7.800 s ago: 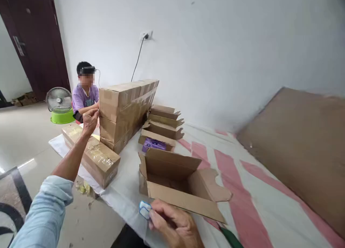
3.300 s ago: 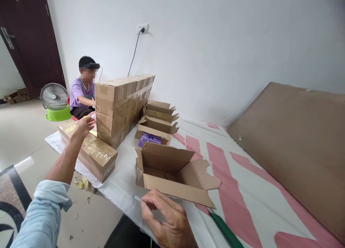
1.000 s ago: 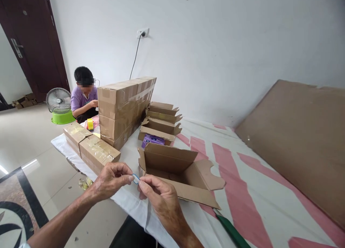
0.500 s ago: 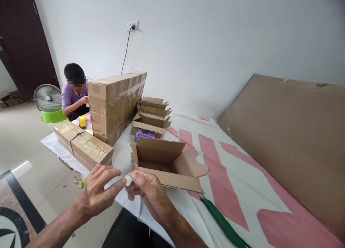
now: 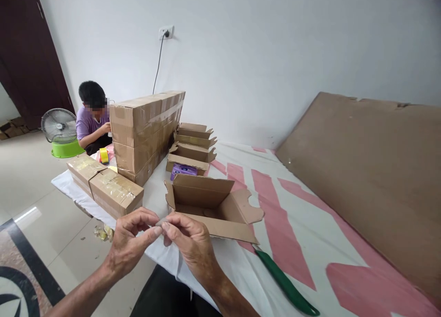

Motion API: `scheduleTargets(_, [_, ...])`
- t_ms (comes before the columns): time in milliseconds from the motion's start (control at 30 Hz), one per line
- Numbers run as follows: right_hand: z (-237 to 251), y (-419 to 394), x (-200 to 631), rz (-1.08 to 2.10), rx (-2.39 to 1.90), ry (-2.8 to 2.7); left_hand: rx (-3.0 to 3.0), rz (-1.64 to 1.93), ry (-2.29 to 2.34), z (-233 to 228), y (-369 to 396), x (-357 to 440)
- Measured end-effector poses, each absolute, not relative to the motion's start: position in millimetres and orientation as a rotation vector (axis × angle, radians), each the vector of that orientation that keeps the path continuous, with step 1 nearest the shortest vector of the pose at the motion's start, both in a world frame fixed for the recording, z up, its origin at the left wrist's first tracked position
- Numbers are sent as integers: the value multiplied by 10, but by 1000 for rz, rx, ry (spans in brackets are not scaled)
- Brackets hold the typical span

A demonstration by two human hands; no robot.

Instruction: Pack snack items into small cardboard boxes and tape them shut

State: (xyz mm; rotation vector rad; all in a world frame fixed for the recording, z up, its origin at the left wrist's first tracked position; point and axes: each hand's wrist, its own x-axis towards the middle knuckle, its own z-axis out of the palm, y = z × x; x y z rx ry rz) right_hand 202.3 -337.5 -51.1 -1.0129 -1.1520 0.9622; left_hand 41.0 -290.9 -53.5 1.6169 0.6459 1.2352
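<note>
Between the fingertips of both my hands is a small pale piece [image 5: 161, 221], too small and too covered to name. My left hand [image 5: 132, 238] pinches its left side with thumb and forefinger. From the right, my right hand [image 5: 189, 236] pinches it too, so the two hands nearly touch. Just behind the right hand stands an open cardboard box [image 5: 213, 225] with its flaps raised; no contents show from here. A green-handled tool [image 5: 285, 280] lies at the box's near right corner, its other end hidden.
Stacked taped cartons [image 5: 144, 128] stand at the left, with a long taped carton [image 5: 106, 183] before them. Open boxes [image 5: 193, 154] and a purple packet [image 5: 183, 170] lie behind. A large cardboard sheet [image 5: 361, 170] leans right. A person [image 5: 93, 119] crouches beyond the cartons, near a fan [image 5: 59, 126].
My left hand has closed its thumb and forefinger onto the small pale piece, which my right hand held before. The view has shifted slightly.
</note>
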Motion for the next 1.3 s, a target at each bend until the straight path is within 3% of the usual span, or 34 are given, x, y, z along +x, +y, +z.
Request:
scheduleTargets(233, [-610,-3321,2030,976,-1061,-1112,1623,1311,782,-501,-2732,344])
scheduleTargets(400, [-755,-3350,2119,1023,-1088,-1038,1550,1460,1286,-439,-1778,-57])
scheduleTargets(700, [-865,-3454,2239,1053,-1105,-1027,1550,1357,1689,-567,-274,-311])
scheduleTargets(1000, [-877,-3490,2331,1062,-1118,-1022,1736,1088,1688,-681,84,-299])
scheduleTargets(1300, [-879,-3512,2363,1043,-1107,-1007,1821,1142,1538,-646,129,-411])
